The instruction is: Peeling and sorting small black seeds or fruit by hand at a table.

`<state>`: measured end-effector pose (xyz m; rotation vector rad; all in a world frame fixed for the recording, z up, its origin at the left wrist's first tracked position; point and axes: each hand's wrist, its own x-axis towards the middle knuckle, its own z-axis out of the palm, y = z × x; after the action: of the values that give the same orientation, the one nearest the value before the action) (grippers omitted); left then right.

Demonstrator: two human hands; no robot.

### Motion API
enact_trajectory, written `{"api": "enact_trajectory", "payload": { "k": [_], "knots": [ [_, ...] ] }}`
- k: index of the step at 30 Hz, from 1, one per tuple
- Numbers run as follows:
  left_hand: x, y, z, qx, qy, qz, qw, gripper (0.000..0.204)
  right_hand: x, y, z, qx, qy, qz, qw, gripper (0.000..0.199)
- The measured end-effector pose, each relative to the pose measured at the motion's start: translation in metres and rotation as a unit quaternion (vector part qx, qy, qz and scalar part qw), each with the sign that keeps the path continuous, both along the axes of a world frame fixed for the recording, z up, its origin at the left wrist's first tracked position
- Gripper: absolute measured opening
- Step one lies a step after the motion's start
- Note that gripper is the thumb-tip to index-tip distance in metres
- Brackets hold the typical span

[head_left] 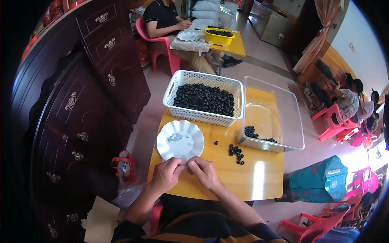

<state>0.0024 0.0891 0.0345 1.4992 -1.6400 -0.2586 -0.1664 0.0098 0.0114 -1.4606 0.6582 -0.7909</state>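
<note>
Left hand (167, 175) and right hand (205, 171) are meeting fingertip to fingertip at the near edge of the yellow table (259, 178), both pinching something tiny between them, too small to make out, just below the white scalloped plate (180, 140) that is carrying a scatter of small pale bits. A loose cluster of black beads (236, 152) is lying right of the hands; beyond, a white basket (204, 98) full of beads is sitting beside a clear plastic bin (272, 115) holding a few.

Dark wooden cabinet (93, 81) (brass handles), pale tiled floor (263, 60), pink plastic chairs (332, 121)
</note>
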Motion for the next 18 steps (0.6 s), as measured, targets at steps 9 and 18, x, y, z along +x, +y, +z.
{"api": "enact_trajectory", "payload": {
  "k": [9, 18],
  "knots": [
    [-0.001, -0.005, 0.001, -0.018, -0.094, -0.024, 0.995, 0.017, -0.004, -0.009, -0.016, 0.153, 0.015, 0.134, 0.979, 0.031],
    [-0.007, 0.0, -0.004, -0.013, -0.058, 0.026, 0.998, 0.014, 0.001, -0.005, -0.013, 0.08, 0.031, 0.083, 0.993, 0.021]
  ]
}}
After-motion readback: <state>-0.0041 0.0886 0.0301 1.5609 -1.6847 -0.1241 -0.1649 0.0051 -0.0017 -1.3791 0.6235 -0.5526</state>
